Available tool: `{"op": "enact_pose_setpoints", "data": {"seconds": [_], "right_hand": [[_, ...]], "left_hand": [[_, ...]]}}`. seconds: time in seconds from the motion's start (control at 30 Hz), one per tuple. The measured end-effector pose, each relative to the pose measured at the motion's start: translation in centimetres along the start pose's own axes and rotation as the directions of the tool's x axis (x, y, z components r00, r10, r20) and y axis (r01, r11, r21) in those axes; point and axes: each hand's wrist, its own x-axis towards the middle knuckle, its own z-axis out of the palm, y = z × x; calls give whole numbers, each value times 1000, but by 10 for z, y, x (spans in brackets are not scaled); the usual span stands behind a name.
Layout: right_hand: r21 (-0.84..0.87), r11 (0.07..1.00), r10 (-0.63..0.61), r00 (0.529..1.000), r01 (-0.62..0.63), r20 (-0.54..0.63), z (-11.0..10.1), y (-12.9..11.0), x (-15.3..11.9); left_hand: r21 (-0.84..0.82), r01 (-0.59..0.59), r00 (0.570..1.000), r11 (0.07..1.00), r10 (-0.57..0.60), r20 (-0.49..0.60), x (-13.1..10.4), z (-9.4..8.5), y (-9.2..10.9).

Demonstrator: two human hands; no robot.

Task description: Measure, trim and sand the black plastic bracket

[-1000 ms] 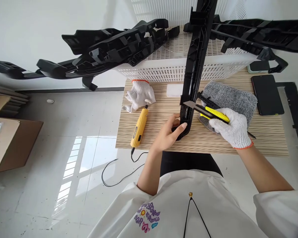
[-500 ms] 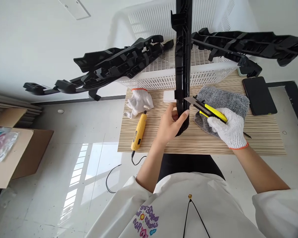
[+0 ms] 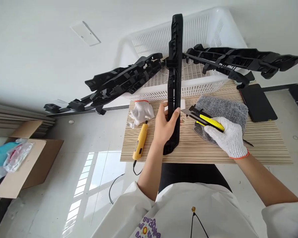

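Note:
Bare, my left hand [image 3: 165, 125] grips a long black plastic part [image 3: 174, 87] near its lower end, thumb on the front and fingers behind. The part points away from me, over the table and toward the basket. My right hand [image 3: 225, 135], in a white knit glove with an orange cuff, is wrapped round a yellow-and-black utility knife [image 3: 211, 122]. The knife's blade is out and points left at the black part, with a gap between them. Under the knife lies a folded grey cloth [image 3: 222, 107].
A white plastic basket [image 3: 203, 81] stands at the back, with several black plastic parts [image 3: 124, 77] sticking out left and right. On the table [image 3: 265, 148] lie a yellow rotary tool [image 3: 140, 142], a white glove [image 3: 141, 112] and a black phone [image 3: 259, 102]. An open cardboard box [image 3: 39, 162] is at left.
My left hand has shifted its grip up the black part, whose lower end now shows below the hand nearer the table edge. The knife tip is now apart from it. The view has tilted slightly.

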Motion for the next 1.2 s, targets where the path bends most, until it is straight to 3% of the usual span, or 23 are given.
{"op": "enact_pose_setpoints", "data": {"seconds": [0.17,0.4,0.77,1.2], "right_hand": [[-35,996,-87,996,88,30,-5,-2,-1],[-200,954,-191,968,222,161,3,0,-1],[-248,954,-126,976,169,180,6,1,0],[-220,955,-169,975,198,143,9,3,0]], "left_hand": [[-33,-26,997,999,23,-67,4,3,-1],[-96,104,991,990,-111,-70,3,-4,-4],[-134,70,996,989,-75,-38,10,-2,0],[90,-13,997,996,20,-78,48,-5,20]]}}
